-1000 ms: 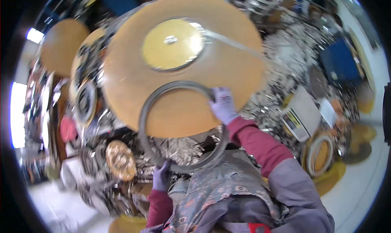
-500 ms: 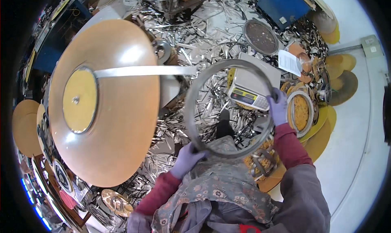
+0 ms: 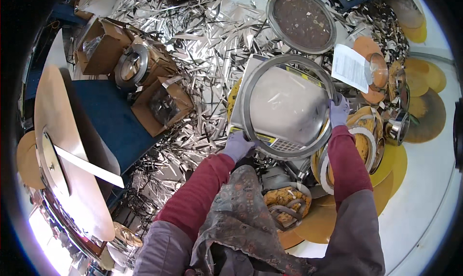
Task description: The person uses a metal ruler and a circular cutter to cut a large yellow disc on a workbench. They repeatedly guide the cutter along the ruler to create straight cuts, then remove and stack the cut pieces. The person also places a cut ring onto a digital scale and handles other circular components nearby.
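Observation:
Both my hands hold a wide grey metal ring (image 3: pixel 288 60) over a bench scale (image 3: pixel 284 107). My left hand (image 3: pixel 238 146), in a pale purple glove, is closed on the ring's lower left rim. The gloved right hand (image 3: pixel 339 110) grips the rim on its right side. Through the open middle of the ring the scale's light platform shows, with part of its keypad at the lower edge. Whether the ring rests on the platform or hangs just above it, I cannot tell.
Metal strips (image 3: pixel 207 49) litter the floor. Cardboard boxes (image 3: pixel 161 104) stand by a blue surface (image 3: pixel 108 114) at left, near a large copper-coloured disc (image 3: pixel 60 97). A round lid-like plate (image 3: pixel 301 22), a paper sheet (image 3: pixel 349 66) and yellow discs (image 3: pixel 388 155) lie beyond and right.
My view has swung right, so the large disc now sits at the far left. The ring has come over the scale's platform and lies flatter, still in both hands.

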Tool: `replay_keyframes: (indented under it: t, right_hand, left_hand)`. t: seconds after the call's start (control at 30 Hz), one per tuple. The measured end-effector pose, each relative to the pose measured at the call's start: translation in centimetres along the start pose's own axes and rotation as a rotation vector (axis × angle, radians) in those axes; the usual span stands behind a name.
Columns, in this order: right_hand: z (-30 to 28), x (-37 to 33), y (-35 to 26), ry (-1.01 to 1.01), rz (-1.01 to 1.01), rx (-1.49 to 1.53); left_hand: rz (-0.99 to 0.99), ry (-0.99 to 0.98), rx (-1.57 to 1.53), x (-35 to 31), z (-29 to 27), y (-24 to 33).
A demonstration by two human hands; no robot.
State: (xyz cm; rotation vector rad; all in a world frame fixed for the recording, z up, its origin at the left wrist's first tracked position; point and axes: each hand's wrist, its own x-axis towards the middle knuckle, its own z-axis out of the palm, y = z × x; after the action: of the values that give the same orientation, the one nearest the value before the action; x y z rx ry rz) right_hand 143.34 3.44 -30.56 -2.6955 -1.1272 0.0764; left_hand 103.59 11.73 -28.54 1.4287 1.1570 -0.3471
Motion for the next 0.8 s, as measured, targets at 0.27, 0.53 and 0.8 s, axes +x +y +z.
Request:
replay_keyframes:
  t: [0.27,0.53,0.8]
  right_hand:
    - [-1.6,0.1,-1.3,-0.139,-0.037,0.079]
    - [-15.6,-19.4,1.9,-0.046,0.108,0.219]
    - [-17.0,-42.8,4.0,0.005,0.385,0.287]
  left_hand:
    - [0.047,0.227,0.180,-1.5,1.7,-2.6]
    - [-0.261,0.205,-0.302,-20.3,-1.4,-18.1]
    - [-0.660,0.576,-0.054,-40.7,4.5,-62.9]
